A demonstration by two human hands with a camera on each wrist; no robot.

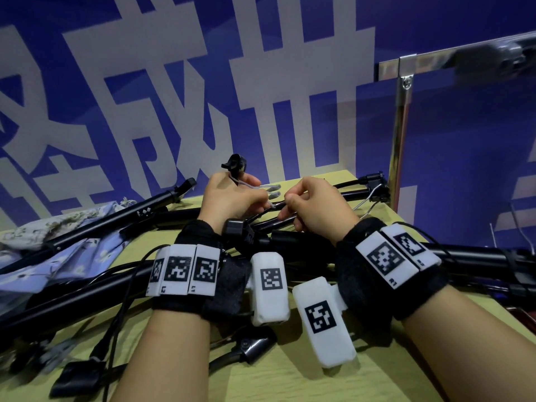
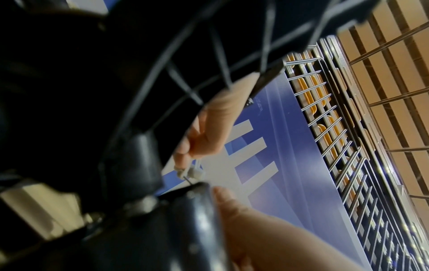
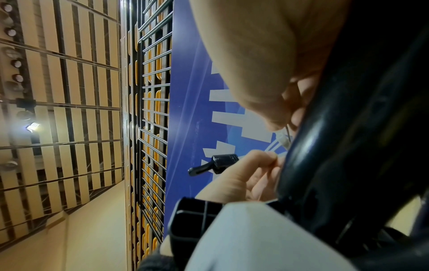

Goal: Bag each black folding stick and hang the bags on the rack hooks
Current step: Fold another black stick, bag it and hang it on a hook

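Head view, hands (image 1: 272, 204) above black folding sticks (image 1: 121, 216)

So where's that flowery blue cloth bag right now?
In the head view the blue floral bag lies on the left of the yellow-green table, left of the left hand, with a black folding stick lying across it.

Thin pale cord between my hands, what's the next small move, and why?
Probably a short pull with the right hand to work the thin pale cord looser. Both hands pinch it, the left hand beside the small black plastic clip it hangs from. The black folding sticks lie unbagged beside the blue floral cloth bag.
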